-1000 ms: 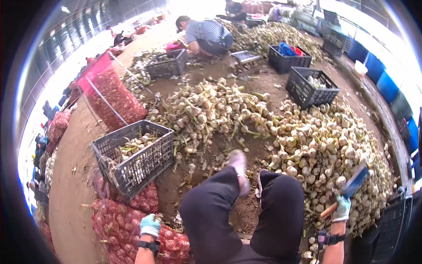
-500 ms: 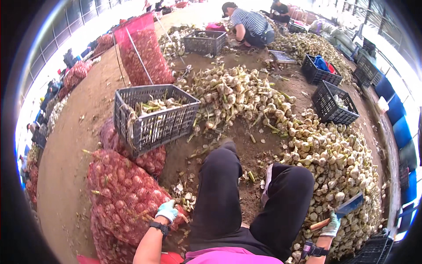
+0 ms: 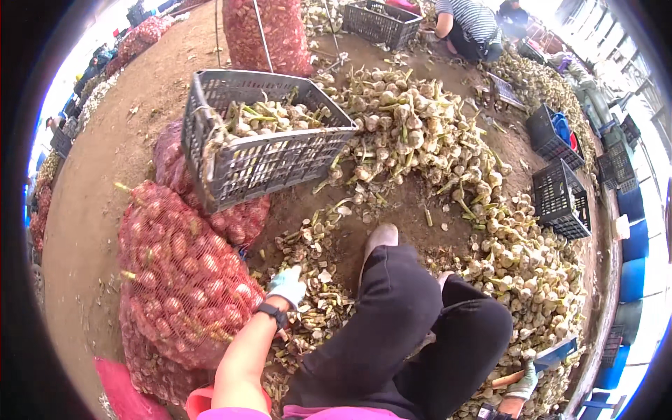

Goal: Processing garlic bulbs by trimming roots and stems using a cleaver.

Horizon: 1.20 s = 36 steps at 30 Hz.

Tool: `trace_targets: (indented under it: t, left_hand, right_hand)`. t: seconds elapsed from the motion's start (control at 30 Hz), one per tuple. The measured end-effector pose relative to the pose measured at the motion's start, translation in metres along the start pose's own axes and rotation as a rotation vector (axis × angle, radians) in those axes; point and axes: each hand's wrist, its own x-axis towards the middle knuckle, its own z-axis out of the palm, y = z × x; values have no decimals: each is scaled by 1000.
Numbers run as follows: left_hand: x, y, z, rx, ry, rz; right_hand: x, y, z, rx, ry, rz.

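Blue-bladed knife (image 3: 556, 354) sits over the right-hand garlic pile (image 3: 535, 280), right hand (image 3: 523, 387) curled round its wooden handle (image 3: 505, 380), probably so the blade points away from the knees (image 3: 490, 325), while left hand (image 3: 287, 287) is by the red mesh bag (image 3: 182, 273), can't tell if those fingers grip anything

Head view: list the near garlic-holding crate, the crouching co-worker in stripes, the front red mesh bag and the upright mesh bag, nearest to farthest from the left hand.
1. Front red mesh bag: just left of the left hand.
2. Garlic-holding crate: ahead.
3. Upright mesh bag: behind that crate.
4. Co-worker in stripes: far ahead, to the right.
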Motion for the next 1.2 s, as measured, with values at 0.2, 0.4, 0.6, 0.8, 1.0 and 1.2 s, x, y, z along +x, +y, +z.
trace_targets:
  t: [0.2, 0.4, 0.6, 0.8, 1.0, 1.2]
  left_hand:
    - [146, 62, 2, -43, 135, 114]
    - [253, 156, 28, 293, 47, 54]
    - [274, 161, 95, 379, 109, 270]
    - [185, 109, 53, 231, -25, 553]
    - [67, 155, -162, 51, 795, 902]
    - [39, 144, -296, 439, 1020, 216]
  right_hand:
    - [39, 57, -29, -14, 31, 130]
    - [-4, 23, 31, -292, 192, 297]
    - [-3, -4, 61, -321, 225, 299]
    - [-34, -33, 87, -161, 176, 323]
    - [-15, 32, 21, -157, 47, 111]
    - [-4, 17, 10, 19, 25, -188]
